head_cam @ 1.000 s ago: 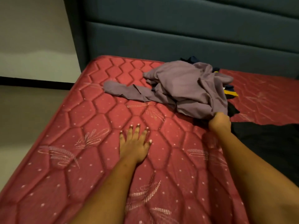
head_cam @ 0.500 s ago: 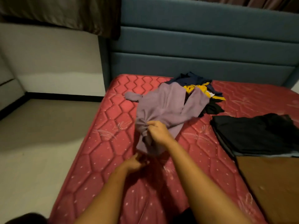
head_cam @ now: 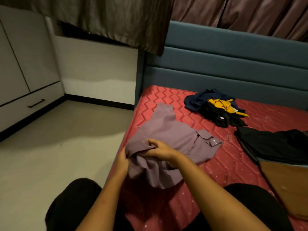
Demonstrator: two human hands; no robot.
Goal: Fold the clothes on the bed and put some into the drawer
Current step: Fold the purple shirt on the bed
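Since half a second ago the purple shirt [head_cam: 168, 130] has slid clear of the pile toward me, and my left hand [head_cam: 122, 161] has come up to its edge. My right hand [head_cam: 160, 150] pinches a bunched fold. The left hand grips that bunch from 9 o'clock, fingers hidden by cloth. The shirt lies along the bed [head_cam: 233, 165] edge. Unfolded clothes [head_cam: 216, 105] sit at 1 o'clock, a black stack [head_cam: 275, 144] at 3, the drawer [head_cam: 33, 104] at 10.

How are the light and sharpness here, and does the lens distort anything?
Head view: dim, warm light; the purple shirt is fairly sharp; the black folded clothes lose detail in darkness; the headboard lines bow slightly, wide-angle.
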